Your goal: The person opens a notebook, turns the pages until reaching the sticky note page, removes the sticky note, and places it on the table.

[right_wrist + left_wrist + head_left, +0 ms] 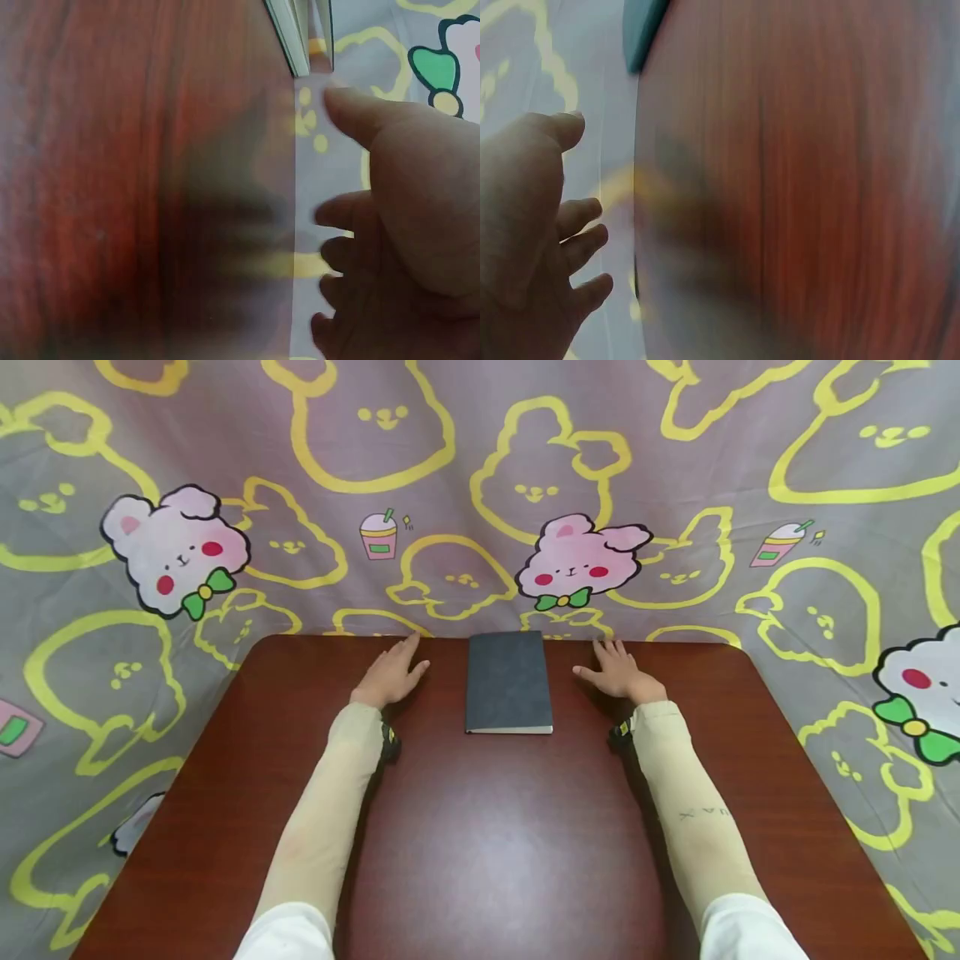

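A dark grey notebook (507, 681) lies closed at the far edge of the table, its pale page edge facing the near side. To its left is my left hand (388, 674), fingers extended and thumb spread toward the book, holding nothing. On the other side, my right hand (618, 672) mirrors it, thumb out toward the notebook, also empty. A gap separates each hand from the book. The left wrist view catches a corner of the notebook (641, 30) at the top; in the right wrist view the page edges (289, 37) show above the thumb.
The reddish-brown wooden table (510, 843) has rounded far corners and a glossy patch of reflected light. Behind and around it hangs a grey curtain (450, 443) with yellow outlines and cartoon bunnies. Dark wrist-worn devices (391, 742) sit at the inner sides of both wrists.
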Available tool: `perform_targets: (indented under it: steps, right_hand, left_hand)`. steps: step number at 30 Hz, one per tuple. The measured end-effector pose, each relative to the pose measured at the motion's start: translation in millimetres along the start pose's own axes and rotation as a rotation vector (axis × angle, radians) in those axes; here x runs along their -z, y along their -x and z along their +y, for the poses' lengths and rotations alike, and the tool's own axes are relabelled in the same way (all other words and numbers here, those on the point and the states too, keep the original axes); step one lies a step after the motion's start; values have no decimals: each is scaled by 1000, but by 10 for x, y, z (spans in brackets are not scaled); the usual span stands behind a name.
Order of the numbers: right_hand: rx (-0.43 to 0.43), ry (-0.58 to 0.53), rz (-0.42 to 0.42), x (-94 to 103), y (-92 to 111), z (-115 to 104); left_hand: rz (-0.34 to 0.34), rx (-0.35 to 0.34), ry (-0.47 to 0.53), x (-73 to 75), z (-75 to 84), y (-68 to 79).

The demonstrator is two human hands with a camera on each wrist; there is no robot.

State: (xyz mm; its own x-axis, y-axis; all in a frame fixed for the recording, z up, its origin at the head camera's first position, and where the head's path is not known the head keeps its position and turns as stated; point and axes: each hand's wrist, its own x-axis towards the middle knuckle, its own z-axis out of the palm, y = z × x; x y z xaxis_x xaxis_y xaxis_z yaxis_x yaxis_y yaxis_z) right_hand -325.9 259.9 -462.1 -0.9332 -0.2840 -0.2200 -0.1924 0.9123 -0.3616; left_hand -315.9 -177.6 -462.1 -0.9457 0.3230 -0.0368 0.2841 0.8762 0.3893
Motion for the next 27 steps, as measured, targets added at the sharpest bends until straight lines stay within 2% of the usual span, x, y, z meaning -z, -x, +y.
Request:
perform_targets:
  steps: [6, 13, 16, 19, 22, 27]
  right_hand:
    - [46, -64, -81, -65, 43, -33]
    - [142, -150, -67, -97, 35, -200]
    - [174, -161, -43, -85, 15, -279]
    - [192, -164, -46, -77, 4, -359]
    - [198, -172, -77, -84, 10, -411]
    - [217, -176, -144, -126, -5, -379]
  left_hand:
    - [-46, -156, 3, -100, 409, -88]
    - [-112, -259, -65, -317, 946, -202]
    - [-152, -273, -92, -416, 1131, -255]
    - [-192, -255, -134, -494, 1250, -290]
    - [-228, -227, -183, -551, 1313, -301]
    - [-255, -197, -218, -604, 1357, -333]
